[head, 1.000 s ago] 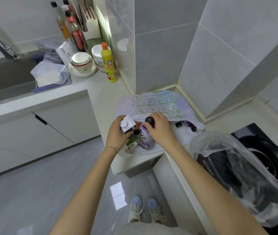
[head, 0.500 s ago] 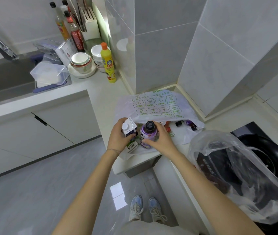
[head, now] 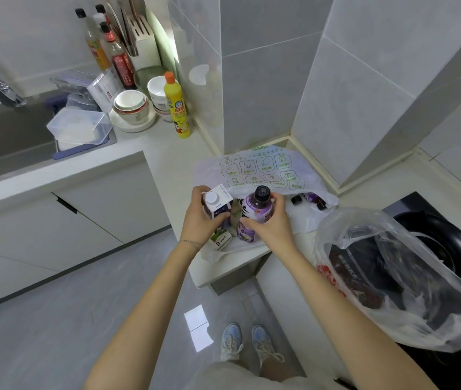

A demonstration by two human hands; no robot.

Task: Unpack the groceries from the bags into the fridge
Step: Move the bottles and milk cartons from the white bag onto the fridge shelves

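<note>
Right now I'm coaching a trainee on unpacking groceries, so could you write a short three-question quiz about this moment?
1. True or false: the left hand grips a carton with a white cap.
2. The right hand holds: A) a banana, B) a purple bottle with a black cap, C) a mug.
3. Which bag lies partly on the black hob?
Key: 1 true; 2 B; 3 the clear plastic bag.
</note>
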